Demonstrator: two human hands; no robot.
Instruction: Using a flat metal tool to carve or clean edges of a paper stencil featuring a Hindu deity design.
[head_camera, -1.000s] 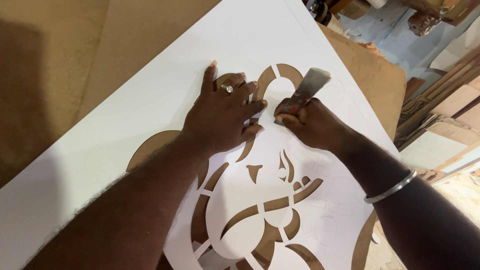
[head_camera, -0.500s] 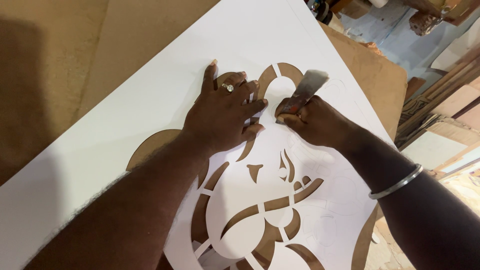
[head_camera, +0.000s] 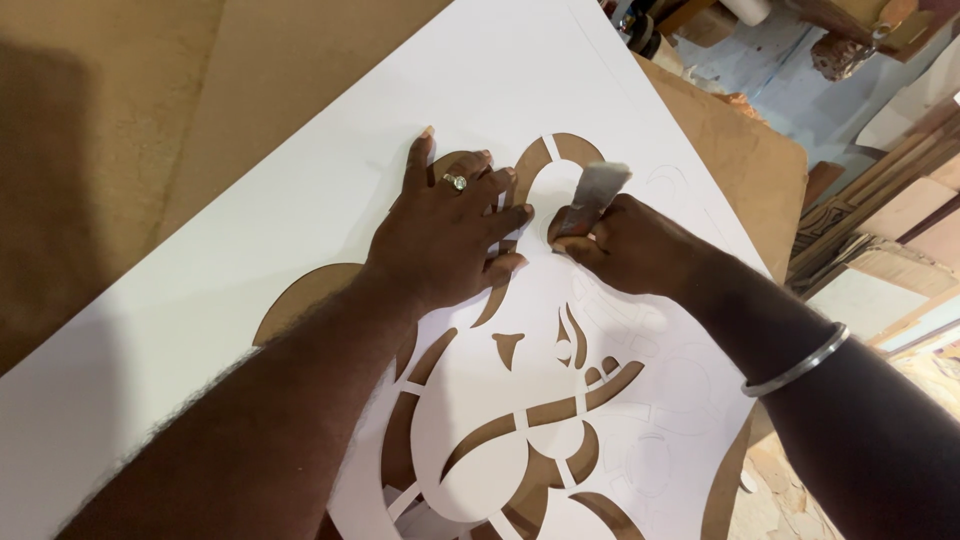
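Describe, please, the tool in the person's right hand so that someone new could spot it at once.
Start at the big white stencil sheet lying on the brown board. Near its upper cut-outs, the right hand grips a cutting knife, close beside the ringed left hand pressed flat on the sheet. It is the only grey, metallic, slanted handle sticking up there.

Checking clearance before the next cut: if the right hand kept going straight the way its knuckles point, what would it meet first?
The right hand, gripping the grey blade tool, points leftward at the left hand. It would likely meet the left hand's fingertips first, pressed flat on the white stencil sheet. The gap looks small.
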